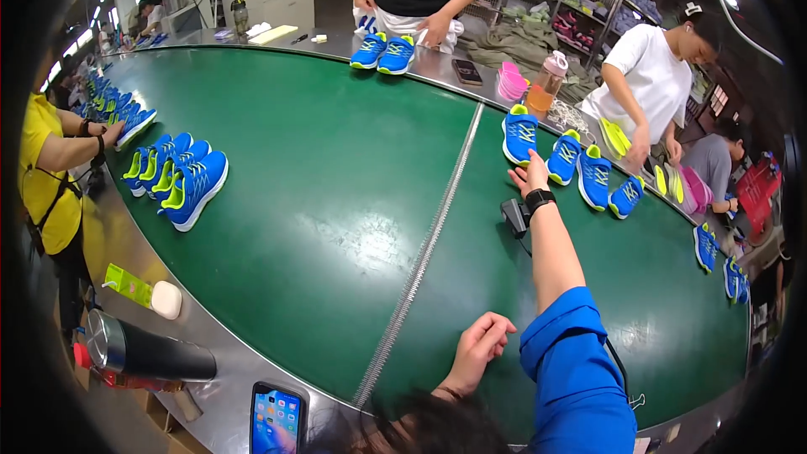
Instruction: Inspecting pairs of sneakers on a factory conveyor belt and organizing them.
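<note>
My right hand is stretched out over the green belt, fingers apart, with its fingertips at the near end of a blue sneaker with lime trim. Whether they touch the sneaker I cannot tell. A dark watch-like band circles that wrist, and a small black device sits beside it. Three more blue sneakers lie in a row to the right, among them one close to my hand and another past it. Lower down, my left hand hovers above the belt, its fingers curled in with nothing seen in them.
Several blue sneakers stand grouped on the belt at left. A pair sits at the far edge by a standing person. Other people work along both sides. A bottle, a thermos and a phone rest on the metal borders.
</note>
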Demonstrator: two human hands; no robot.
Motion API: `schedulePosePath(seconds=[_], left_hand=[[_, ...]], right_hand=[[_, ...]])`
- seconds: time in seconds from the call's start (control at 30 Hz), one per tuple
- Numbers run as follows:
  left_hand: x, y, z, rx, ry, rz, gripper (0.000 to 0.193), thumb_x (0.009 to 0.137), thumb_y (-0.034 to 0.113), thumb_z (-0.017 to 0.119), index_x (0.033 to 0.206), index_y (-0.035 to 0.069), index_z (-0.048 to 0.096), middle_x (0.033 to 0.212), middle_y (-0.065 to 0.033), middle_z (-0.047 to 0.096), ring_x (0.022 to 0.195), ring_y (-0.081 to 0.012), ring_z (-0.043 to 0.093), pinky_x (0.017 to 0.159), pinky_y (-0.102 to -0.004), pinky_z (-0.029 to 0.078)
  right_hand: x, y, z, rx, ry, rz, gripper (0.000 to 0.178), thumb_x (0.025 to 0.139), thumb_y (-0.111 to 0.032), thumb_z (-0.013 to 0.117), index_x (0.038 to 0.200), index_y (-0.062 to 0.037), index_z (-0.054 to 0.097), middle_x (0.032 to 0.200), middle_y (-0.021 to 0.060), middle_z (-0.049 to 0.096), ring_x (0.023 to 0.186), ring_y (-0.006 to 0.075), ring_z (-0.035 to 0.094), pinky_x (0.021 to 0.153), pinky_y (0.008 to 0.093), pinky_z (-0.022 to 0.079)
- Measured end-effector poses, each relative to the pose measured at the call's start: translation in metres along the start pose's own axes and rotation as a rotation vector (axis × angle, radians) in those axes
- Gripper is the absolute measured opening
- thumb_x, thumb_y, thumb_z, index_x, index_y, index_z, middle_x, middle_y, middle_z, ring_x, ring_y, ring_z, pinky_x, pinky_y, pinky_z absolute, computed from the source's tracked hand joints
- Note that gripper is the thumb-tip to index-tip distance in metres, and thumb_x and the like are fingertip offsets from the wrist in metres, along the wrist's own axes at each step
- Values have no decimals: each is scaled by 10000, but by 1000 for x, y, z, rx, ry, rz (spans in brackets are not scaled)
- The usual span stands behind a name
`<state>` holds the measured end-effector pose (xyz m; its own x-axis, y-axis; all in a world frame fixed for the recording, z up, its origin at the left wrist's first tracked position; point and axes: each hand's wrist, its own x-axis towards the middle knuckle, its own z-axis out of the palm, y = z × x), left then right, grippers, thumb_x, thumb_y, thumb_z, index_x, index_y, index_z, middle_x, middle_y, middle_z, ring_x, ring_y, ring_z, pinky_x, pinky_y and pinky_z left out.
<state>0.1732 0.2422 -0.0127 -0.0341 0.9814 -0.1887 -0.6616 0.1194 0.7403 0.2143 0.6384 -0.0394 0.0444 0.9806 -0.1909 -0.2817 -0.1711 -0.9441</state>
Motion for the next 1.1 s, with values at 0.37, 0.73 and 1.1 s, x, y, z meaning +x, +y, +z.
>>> schedulePosePath(seconds=[0.37, 0.73, 1.1], left_hand=[[1, -22, -1, -10, -29, -42, 269, 964, 278, 444, 932, 44, 572, 745, 10, 516, 626, -52, 455, 560, -165, 327], [2, -33, -4, 23, 178, 202, 231, 972, 268, 451, 916, 61, 537, 813, -13, 524, 723, -85, 487, 635, -211, 385], [14, -48, 34, 307, -91, 307, 506, 955, 302, 476, 1370, 25, 391, 1399, -173, 408, 1320, -254, 361, 1081, -354, 280]], right_hand=[[1, -13, -34, 64, 225, 21, 582, 826, -29, 631, 1265, -218, 298, 1240, 136, 418, 990, 347, 545, 616, 456, 587], [-127, -26, -93, -246, -349, 282, 500, 744, 8, 689, 1084, -190, 381, 910, 57, 525, 531, 136, 524, 434, 236, 427], [-354, -107, -341, -859, -126, -115, 444, 827, -224, 688, 1188, -94, 462, 1076, 93, 549, 820, 146, 580, 545, 259, 516]])
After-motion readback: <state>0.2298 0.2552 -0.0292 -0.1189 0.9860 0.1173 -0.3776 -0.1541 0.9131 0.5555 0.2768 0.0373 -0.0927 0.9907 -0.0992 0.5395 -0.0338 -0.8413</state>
